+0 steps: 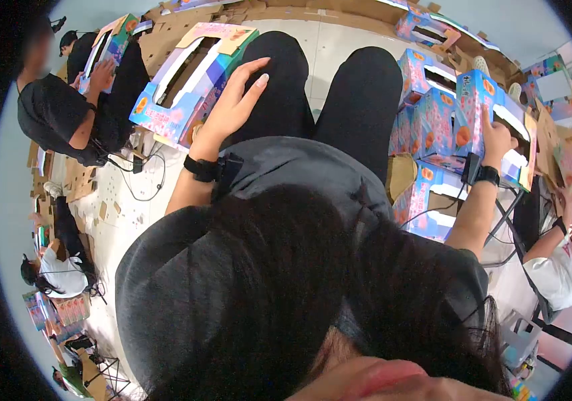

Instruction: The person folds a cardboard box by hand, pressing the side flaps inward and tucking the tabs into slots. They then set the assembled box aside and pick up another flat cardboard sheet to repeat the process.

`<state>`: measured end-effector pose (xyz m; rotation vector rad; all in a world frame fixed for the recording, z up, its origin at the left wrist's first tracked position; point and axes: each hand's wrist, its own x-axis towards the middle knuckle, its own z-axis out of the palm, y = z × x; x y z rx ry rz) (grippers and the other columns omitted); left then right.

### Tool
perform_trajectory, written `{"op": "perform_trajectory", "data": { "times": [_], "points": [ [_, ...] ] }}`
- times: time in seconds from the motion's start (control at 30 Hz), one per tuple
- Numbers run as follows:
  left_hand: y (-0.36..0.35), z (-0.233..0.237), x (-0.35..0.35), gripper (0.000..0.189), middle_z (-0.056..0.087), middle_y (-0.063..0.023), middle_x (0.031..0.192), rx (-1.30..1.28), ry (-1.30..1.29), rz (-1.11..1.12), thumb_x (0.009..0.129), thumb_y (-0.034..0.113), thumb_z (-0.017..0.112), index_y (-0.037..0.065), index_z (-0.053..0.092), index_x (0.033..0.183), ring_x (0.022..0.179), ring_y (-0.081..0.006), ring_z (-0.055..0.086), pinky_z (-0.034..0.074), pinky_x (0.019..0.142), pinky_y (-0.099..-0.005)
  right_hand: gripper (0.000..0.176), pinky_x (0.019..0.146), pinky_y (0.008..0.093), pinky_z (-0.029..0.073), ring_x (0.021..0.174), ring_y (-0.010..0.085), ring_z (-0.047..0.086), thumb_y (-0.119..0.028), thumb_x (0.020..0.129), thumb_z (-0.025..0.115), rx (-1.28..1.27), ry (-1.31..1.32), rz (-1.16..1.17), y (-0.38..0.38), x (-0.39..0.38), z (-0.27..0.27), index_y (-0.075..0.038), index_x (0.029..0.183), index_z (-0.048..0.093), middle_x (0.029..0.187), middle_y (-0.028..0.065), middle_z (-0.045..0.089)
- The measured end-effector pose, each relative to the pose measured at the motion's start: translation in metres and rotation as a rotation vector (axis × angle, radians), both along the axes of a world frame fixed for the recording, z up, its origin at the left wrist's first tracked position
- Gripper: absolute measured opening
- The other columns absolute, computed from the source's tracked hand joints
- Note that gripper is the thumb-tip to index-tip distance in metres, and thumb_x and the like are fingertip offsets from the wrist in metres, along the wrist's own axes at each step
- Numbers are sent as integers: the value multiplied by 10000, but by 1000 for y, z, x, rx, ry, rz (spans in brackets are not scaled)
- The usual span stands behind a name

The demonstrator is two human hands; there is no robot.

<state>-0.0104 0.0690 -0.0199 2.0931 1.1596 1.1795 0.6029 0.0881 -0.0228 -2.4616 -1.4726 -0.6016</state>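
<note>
My left hand [244, 93] lies across my left thigh, fingers spread and holding nothing. Beside it on the left sits a printed cardboard box [215, 65], pink, blue and purple, with a long cut-out opening in its face. On my right side, my right hand [497, 137] grips another printed cardboard box [471, 110] at the edge of its opening. The index finger stretches along the box face while the other fingers curl at the opening, their tips partly hidden. This box leans over a group of similar boxes [433, 120]. Dark bands circle both my wrists.
One more printed box [425, 212] stands low by my right hip. People sit nearby: one at left holding a box [106, 50], one at right beside cardboard pieces [570, 157]. Cables [149, 190] and scraps of cardboard [82, 177] lie on the floor.
</note>
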Motion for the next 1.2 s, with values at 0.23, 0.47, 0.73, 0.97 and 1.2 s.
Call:
{"op": "perform_trajectory", "data": {
  "times": [0.23,0.47,0.73,0.97,1.2],
  "points": [
    [-6,5,-1,551,491,-166,1423,-96,-142,59,1010,246,527,44,334,1485,1347,-257,430,303,1125,-406,791,1093,696,155,1406,365,337,-777,844,400,-232,208,-76,23,-6,-90,-242,1417,503,1492,152,427],
    [-10,5,-21,516,500,-186,1400,-138,-336,71,1028,194,494,53,316,1491,1303,-260,471,355,1096,-380,878,1090,704,178,1419,482,226,-721,740,632,74,165,-161,-39,-54,-115,-213,1439,473,1520,260,317],
    [0,-7,-19,551,551,-179,1333,-130,-442,49,1032,159,478,59,233,1516,1231,-237,534,394,1063,-368,899,1104,685,175,1379,632,97,-632,703,738,118,182,38,-35,-30,-151,-310,1477,414,1536,314,240],
    [-19,-12,-16,918,182,-228,1593,-12,260,53,849,438,700,107,210,1551,1485,-390,141,140,1184,-492,892,1105,691,165,1388,619,101,-632,707,736,68,161,58,-24,-20,-154,-350,1482,396,1557,279,225],
    [-18,-28,-8,1062,-29,-214,1623,20,540,94,743,538,742,210,166,1572,1493,-426,-11,125,1156,-595,954,1120,667,175,1405,608,51,-573,714,752,-45,198,28,-29,-26,-144,-341,1521,297,1575,281,164]
  ]
}}
